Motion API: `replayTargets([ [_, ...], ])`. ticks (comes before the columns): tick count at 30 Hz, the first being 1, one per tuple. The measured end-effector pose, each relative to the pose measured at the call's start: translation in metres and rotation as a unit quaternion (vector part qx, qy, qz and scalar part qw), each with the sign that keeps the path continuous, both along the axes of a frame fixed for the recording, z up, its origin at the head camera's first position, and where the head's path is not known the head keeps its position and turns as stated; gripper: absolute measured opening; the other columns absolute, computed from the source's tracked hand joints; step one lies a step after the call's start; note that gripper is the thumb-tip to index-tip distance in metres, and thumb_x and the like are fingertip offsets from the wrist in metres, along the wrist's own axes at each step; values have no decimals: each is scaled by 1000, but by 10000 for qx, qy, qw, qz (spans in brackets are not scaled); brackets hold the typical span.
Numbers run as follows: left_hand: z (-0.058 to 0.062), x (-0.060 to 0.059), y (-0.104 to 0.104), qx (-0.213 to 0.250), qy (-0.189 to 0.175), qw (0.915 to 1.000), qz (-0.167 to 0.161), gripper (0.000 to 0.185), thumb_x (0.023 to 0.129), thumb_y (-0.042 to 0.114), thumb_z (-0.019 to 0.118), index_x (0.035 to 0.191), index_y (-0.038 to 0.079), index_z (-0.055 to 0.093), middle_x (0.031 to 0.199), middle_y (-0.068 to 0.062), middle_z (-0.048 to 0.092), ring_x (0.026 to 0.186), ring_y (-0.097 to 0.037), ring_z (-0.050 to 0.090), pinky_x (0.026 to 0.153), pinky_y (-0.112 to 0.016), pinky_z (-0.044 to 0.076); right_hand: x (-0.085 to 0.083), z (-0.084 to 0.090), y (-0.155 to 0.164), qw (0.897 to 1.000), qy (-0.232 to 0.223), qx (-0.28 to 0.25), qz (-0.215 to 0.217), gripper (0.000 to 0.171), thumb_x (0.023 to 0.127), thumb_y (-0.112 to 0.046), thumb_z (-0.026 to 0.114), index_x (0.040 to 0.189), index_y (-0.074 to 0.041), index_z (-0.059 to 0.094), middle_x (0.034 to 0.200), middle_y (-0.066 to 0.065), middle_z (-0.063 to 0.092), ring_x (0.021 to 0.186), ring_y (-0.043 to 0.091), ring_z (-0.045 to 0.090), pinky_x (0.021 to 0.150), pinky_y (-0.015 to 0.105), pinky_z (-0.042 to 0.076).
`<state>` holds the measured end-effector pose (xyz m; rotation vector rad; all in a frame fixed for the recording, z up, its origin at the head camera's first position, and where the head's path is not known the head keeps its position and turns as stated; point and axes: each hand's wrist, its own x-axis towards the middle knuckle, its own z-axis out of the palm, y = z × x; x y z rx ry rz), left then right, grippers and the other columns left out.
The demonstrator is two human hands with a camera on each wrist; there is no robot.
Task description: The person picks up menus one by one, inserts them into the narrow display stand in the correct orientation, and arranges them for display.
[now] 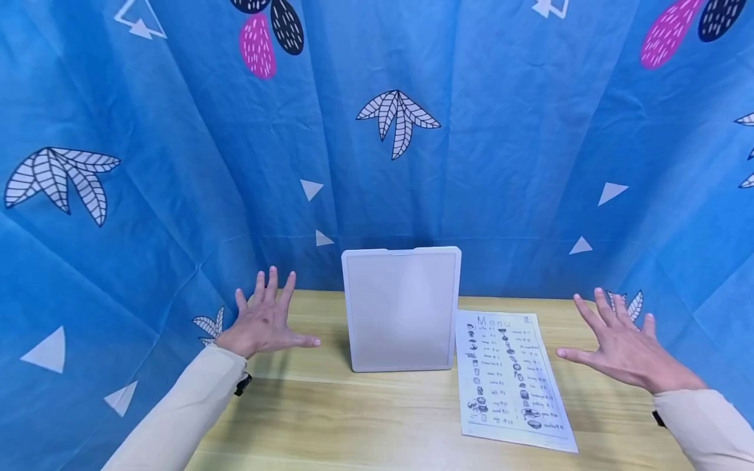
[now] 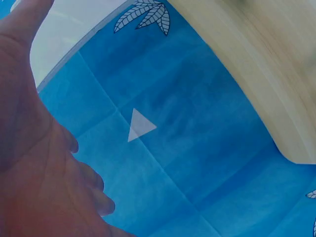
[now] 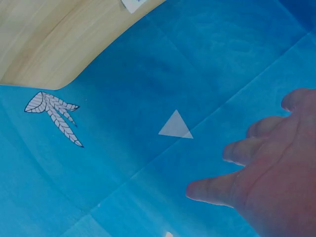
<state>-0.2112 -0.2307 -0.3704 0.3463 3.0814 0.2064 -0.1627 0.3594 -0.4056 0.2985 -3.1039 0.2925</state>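
Table [image 3: 54, 44]: pale wood grain, rounded corner. Paper [image 3: 132, 4]: white, at the table's edge, mostly cut off by the frame. Cloth [image 3: 173, 69]: blue, creased, fills the area beyond the table. Leaf print [image 3: 60, 118]: white with dark outlines, just beside the table's rounded corner. Triangle [image 3: 176, 127]: pale, on the cloth, apart from the table; a long crease crosses one corner. Right hand [image 3: 276, 165]: well apart from the table, in front of the cloth, fingers extended and spread.
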Motion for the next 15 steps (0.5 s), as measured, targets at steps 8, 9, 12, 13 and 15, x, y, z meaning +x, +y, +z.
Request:
replayTargets([
  [8,-9,2,7,115,-58,9997,-189,137,66,82,70,159,2,10,160,-32,-6,147,-51,-7,107,-79,-7,2,-3,1,10000,-38,-82,0,109,90,-65,59,160,-7,-1,159,32,-12,144,51,-15,97,84,-12],
  [9,-11,2,7,97,-67,9997,-200,137,66,82,70,159,2,9,161,-32,-6,147,-51,-8,107,-78,-7,2,-4,2,9999,-42,-91,2,109,90,-65,59,160,-7,-1,159,32,-12,144,50,-15,98,84,-11],
  [12,-14,2,10,62,-96,9997,-221,138,66,83,69,159,2,8,161,-31,-7,147,-50,-8,108,-78,-7,2,-8,2,9999,-26,-115,3,109,90,-64,59,159,-6,-1,159,33,-11,144,49,-17,98,84,-11],
  [13,-16,1,11,63,-98,9997,-233,138,66,83,68,159,2,8,161,-31,-7,147,-50,-8,108,-77,-7,2,-9,2,9999,-23,-132,-4,109,90,-64,59,159,-5,-1,159,33,-11,144,49,-17,98,84,-11],
  [15,-18,1,13,41,-107,9996,-258,138,66,84,68,159,2,9,161,-30,-6,147,-49,-7,108,-77,-6,1,-12,2,9999,-22,-163,-18,109,90,-64,59,159,-4,1,159,33,-10,144,49,-17,98,84,-10],
])
